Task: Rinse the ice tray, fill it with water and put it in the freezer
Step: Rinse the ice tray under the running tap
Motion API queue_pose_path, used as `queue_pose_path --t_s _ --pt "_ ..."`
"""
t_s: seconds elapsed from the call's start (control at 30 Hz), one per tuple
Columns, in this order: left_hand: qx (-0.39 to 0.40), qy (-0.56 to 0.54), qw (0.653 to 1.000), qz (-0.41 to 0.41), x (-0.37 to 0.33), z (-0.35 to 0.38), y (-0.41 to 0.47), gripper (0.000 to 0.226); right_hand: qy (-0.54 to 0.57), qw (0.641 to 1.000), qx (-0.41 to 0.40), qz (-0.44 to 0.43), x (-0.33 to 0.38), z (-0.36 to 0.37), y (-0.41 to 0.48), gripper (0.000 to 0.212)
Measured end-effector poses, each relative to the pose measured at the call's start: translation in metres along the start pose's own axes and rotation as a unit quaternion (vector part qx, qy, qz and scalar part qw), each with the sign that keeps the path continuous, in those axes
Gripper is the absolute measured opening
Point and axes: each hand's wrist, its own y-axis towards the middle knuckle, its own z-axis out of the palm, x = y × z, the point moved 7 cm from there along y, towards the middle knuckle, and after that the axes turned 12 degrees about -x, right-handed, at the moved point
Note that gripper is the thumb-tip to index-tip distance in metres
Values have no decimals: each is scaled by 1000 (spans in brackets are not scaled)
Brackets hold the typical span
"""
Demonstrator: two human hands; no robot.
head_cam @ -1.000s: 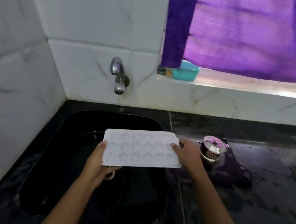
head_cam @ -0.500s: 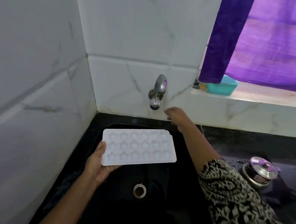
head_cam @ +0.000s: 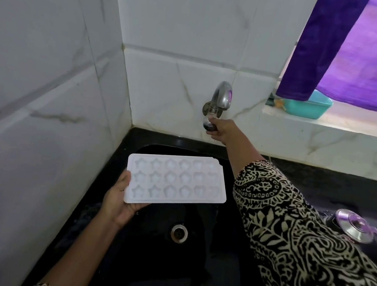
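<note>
A white ice tray (head_cam: 175, 180) with star and flower shaped cells hangs level over the black sink (head_cam: 147, 255). My left hand (head_cam: 118, 199) holds it by its left short end, thumb on top and fingers underneath. My right hand (head_cam: 220, 128) reaches across to the wall and grips the round knob under the chrome tap (head_cam: 220, 97). No water runs from the spout. The tray's cells look dry and hold nothing.
The sink drain (head_cam: 179, 232) lies below the tray. A steel lidded pot (head_cam: 355, 226) stands on the dark wet counter at right. A teal tub (head_cam: 307, 106) sits on the window sill under a purple curtain (head_cam: 355, 51). White tiled walls close the left and back.
My right hand let go of the tray's right end, reached up to the tap and now grips its knob. My left hand alone holds the tray. The view swung left and closer.
</note>
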Motion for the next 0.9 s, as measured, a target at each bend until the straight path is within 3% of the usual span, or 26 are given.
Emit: queue_pose_path --t_s 0.17,0.73,0.9 --pt "-5 -12 1000 16 5 1 -4 30 -36 999 -13 -18 4 -1 11 51" --pt "-11 -14 999 34 5 4 -18 33 -78 996 -5 -42 8 -2 16 45" --pt "-11 -10 999 36 2 2 -18 32 -66 996 -26 -53 -4 -15 11 63"
